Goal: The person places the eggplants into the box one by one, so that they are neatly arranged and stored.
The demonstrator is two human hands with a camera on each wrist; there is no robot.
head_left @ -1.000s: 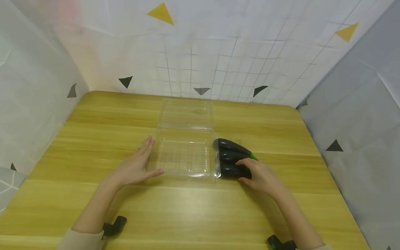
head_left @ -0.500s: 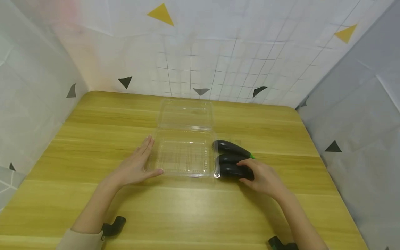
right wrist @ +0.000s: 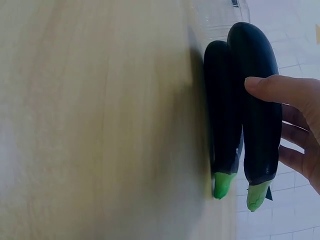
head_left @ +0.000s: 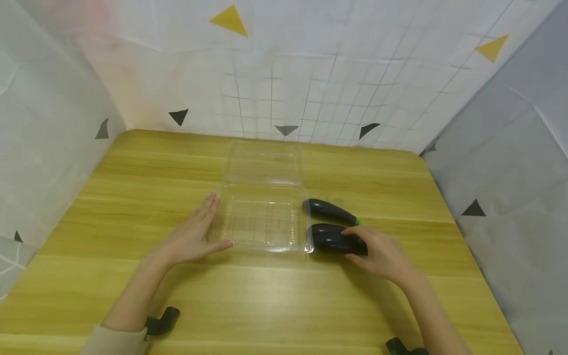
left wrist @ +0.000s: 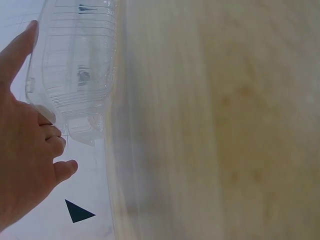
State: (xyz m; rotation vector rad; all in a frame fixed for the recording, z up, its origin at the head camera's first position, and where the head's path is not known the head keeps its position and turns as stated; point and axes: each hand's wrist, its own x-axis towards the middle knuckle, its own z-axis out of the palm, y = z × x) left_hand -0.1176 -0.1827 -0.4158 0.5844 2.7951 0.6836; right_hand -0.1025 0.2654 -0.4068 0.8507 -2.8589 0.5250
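Right of centre in the head view, the right hand point(head_left: 377, 251) is pinching a dark eggplant point(right wrist: 260, 130) between thumb and fingers; a second eggplant point(head_left: 330, 210) is lying just higher in the frame — whether another is lying beneath is hard to tell. The left hand point(head_left: 191, 237), thumb and fingers spread, is touching the left edge of a clear container point(head_left: 261, 222) mid-frame — its lid point(head_left: 265, 160) is lying folded back.

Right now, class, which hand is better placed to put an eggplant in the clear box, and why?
Probably the right hand: it holds an eggplant beside the clear box. The left hand touches the box's opposite side, away from that eggplant.
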